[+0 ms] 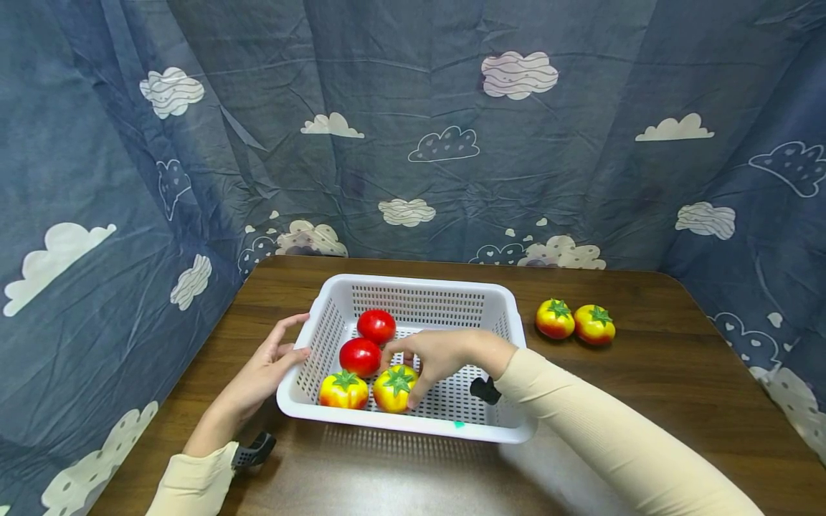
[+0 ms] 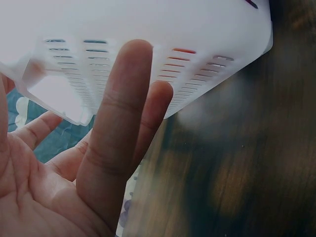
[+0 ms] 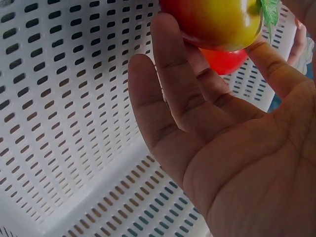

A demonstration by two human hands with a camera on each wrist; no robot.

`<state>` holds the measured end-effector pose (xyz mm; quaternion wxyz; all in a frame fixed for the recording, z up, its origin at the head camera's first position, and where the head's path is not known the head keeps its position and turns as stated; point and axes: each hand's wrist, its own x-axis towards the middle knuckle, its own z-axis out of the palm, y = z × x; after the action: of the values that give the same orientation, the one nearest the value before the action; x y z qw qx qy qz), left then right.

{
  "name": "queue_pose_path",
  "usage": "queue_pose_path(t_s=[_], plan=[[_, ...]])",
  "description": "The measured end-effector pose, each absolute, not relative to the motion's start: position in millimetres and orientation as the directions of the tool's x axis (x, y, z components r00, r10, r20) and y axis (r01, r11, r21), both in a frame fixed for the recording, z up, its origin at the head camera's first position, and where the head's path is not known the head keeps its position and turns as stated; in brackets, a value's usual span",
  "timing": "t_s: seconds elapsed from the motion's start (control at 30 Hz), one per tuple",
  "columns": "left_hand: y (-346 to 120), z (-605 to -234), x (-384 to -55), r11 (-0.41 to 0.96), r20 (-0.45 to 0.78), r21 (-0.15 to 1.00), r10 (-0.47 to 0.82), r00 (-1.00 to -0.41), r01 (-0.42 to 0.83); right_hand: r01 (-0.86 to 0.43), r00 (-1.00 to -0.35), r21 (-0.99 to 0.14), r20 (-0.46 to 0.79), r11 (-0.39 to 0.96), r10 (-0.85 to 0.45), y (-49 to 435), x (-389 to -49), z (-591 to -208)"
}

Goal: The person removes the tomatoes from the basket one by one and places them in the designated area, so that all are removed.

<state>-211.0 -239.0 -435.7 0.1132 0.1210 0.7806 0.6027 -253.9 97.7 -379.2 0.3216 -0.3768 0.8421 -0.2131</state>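
Observation:
A white plastic basket (image 1: 413, 428) with slotted walls stands on the table. My left hand (image 1: 261, 376) is at its left side, with fairly straight thumb and index finger touching the rim; the left wrist view shows other fingers beside the outer wall (image 2: 197, 29). Inside the basket, my right hand (image 1: 439, 358) grips a yellow-red toy tomato (image 1: 395, 389) with a green leafy top, thumb on the near side and fingers on the far side. Another yellow-red tomato (image 1: 343, 390) lies left of it. Two red round fruits (image 1: 376, 326) sit behind them.
Two more yellow-red tomatoes (image 1: 555, 319) lie side by side on the brown wooden table (image 1: 652, 373), right of the basket. A blue cloud-patterned curtain (image 1: 413, 107) hangs behind and at both sides. Dark straps (image 1: 254, 451) sit at the wrists.

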Motion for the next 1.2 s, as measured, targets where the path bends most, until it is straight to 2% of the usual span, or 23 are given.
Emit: queue_pose_path(t_s=[1.2], plan=[[-240.1, -436.6, -210.6, 0.233, -0.019, 0.97, 0.348, -0.937, 0.067, -0.471, -0.574, -0.582, -0.369, 0.663, -0.731, 125.9, -262.5, -361.6]])
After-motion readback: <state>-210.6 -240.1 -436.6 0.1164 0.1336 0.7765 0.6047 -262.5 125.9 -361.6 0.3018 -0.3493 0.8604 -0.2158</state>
